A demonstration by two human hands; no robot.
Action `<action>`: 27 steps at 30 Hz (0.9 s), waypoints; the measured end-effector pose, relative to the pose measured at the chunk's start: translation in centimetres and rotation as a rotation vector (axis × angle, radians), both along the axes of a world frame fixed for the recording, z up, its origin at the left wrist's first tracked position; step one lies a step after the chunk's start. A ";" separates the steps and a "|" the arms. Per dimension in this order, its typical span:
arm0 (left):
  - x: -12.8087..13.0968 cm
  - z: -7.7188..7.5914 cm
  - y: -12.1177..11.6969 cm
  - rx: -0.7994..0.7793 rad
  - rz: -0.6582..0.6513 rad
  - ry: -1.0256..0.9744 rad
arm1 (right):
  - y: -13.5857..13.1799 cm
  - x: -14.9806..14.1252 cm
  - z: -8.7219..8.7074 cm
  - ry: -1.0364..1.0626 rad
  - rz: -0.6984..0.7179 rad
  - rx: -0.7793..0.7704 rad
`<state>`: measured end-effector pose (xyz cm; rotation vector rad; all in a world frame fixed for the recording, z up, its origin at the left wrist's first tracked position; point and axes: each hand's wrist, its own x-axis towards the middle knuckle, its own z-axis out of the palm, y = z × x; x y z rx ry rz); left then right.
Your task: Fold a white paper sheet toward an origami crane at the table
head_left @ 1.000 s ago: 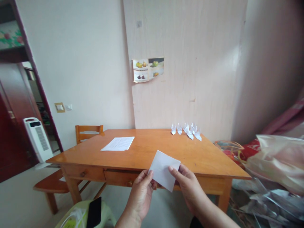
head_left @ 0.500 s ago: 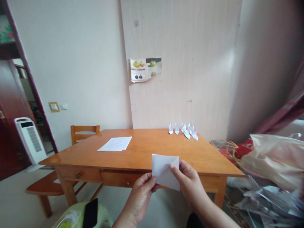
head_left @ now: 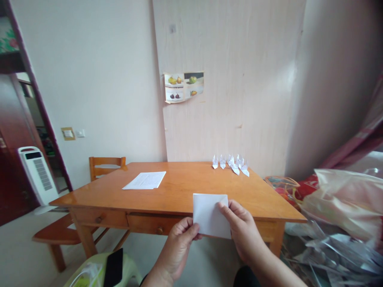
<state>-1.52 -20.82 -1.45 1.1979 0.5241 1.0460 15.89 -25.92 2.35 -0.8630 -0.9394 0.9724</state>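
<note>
A folded white paper (head_left: pixel 209 213) is held up in front of the wooden table's (head_left: pixel 179 191) near edge. My left hand (head_left: pixel 179 245) pinches its lower left corner between thumb and fingers. My right hand (head_left: pixel 239 229) grips its right side, fingers closed on the sheet. Both hands hover in the air below the table's edge, not resting on it. Several small white folded paper figures (head_left: pixel 230 162) stand in a row at the table's far right, by the wall.
A printed sheet (head_left: pixel 145 180) lies on the table's left half. A wooden chair (head_left: pixel 106 165) stands behind the table, a bench (head_left: pixel 50 235) at its left. Plastic bags (head_left: pixel 341 215) pile up at right. A white heater (head_left: pixel 37 173) stands by the doorway.
The paper has gone from a tilted open square to a folded, level shape. Both hands shifted slightly right and kept hold of it.
</note>
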 end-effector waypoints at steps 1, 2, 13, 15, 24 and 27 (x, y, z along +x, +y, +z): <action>0.0 0.0 -0.1 -0.003 -0.009 -0.018 | 0.0 0.0 0.0 0.024 0.007 -0.009; 0.0 0.1 -0.1 -0.004 -0.020 -0.034 | 0.1 0.1 0.0 0.049 0.013 -0.019; -0.1 1.2 -0.7 0.058 -0.014 0.021 | 0.7 1.1 -0.2 0.197 0.034 -0.139; 0.0 1.5 -0.8 0.072 -0.006 0.002 | 0.8 1.2 -0.2 0.213 0.017 -0.147; 0.0 1.8 -1.1 0.135 0.024 0.087 | 0.8 1.2 0.1 0.219 -0.015 -0.164; 0.0 1.8 -1.1 0.178 0.091 0.161 | 0.7 1.1 0.2 0.243 0.011 -0.154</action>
